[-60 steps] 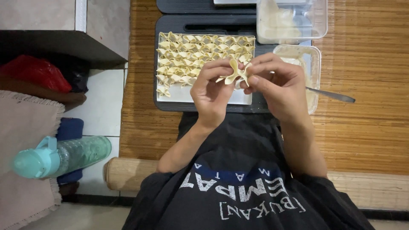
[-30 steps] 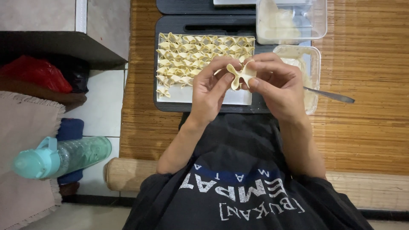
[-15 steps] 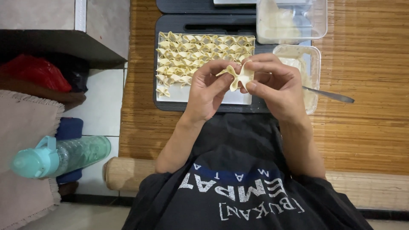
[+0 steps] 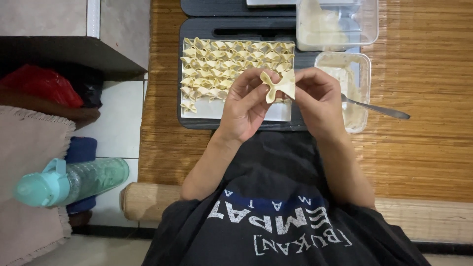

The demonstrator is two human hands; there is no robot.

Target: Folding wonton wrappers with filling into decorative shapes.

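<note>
A pale folded dumpling (image 4: 279, 87) is pinched between both my hands above the near edge of a black tray (image 4: 197, 123). My left hand (image 4: 246, 106) grips its left side with thumb and fingers, and my right hand (image 4: 318, 98) holds its right side. On the tray lies a white sheet (image 4: 231, 109) covered with rows of several folded dumplings (image 4: 231, 61).
A clear container of filling (image 4: 362, 64) with a metal spoon (image 4: 379, 109) stands right of the tray. Behind it sits a second clear container (image 4: 337, 24). A woven mat (image 4: 423, 98) lies beneath. A teal bottle (image 4: 69, 182) and red bag (image 4: 42, 83) are at the left.
The dumpling has been turned and pinched between my fingers, its folded shape now spread out and facing up. Both hands stayed over the tray's near edge.
</note>
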